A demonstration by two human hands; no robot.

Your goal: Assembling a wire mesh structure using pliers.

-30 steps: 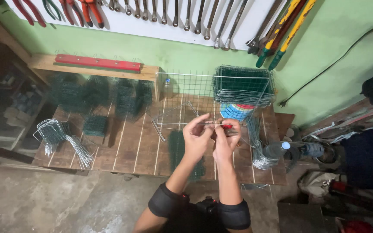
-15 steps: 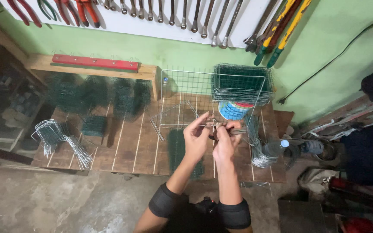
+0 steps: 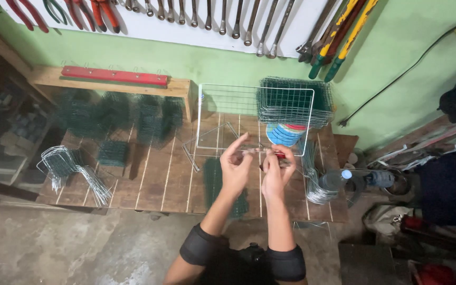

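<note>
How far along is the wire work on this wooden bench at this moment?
Done: a stack of green wire mesh panels stands at the wall, and bent silvery wire pieces lie at the bench's left edge. In hand: the left hand and right hand hold a thin wire between them, with a small red-handled tool at the right fingers. Left: a white wire grid frame stands bare, and a flat green mesh lies unattached.

Bare wood, wire and painted plaster

The desk is rough, matt wooden planks; on it stand a white-coated wire frame and dark green coated wire mesh pieces, with bare grey bent wires that gleam faintly. The wall is matt green paint, and polished metal wrenches hang on it. The floor is rough grey concrete.
</note>
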